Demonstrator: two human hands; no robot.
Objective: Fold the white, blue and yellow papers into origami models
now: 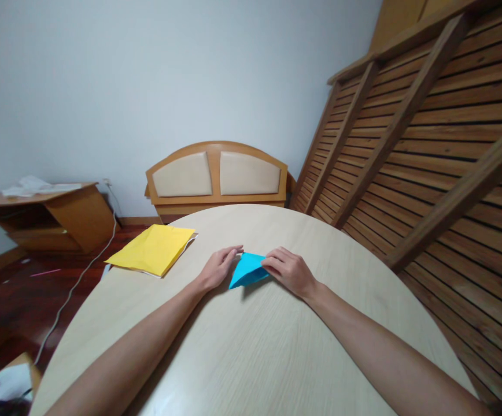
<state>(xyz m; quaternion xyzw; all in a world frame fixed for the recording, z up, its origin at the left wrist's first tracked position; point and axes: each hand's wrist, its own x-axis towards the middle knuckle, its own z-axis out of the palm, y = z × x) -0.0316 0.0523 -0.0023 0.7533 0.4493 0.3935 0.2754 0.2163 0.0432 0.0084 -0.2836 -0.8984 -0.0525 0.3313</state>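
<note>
A bright blue piece of folded paper (250,268) is in front of me over the table, with one flap lifted and a shadow beneath it. My right hand (292,270) pinches its right corner between thumb and fingers. At the paper's upper left, my left hand (220,267) rests on its side with fingers stretched out; the fingertips reach the paper's edge, and whether they press on it is hard to tell. Farther left lies a stack of yellow paper (153,249), with white edges showing underneath, near the table's rim.
Both forearms rest over a round, pale wood-grain table (277,358). Beyond it stands a headboard (216,173) with cream panels. A slatted wooden frame (411,156) leans along the right. At left are a low wooden cabinet (75,216) and a white cable (80,281) on the dark floor.
</note>
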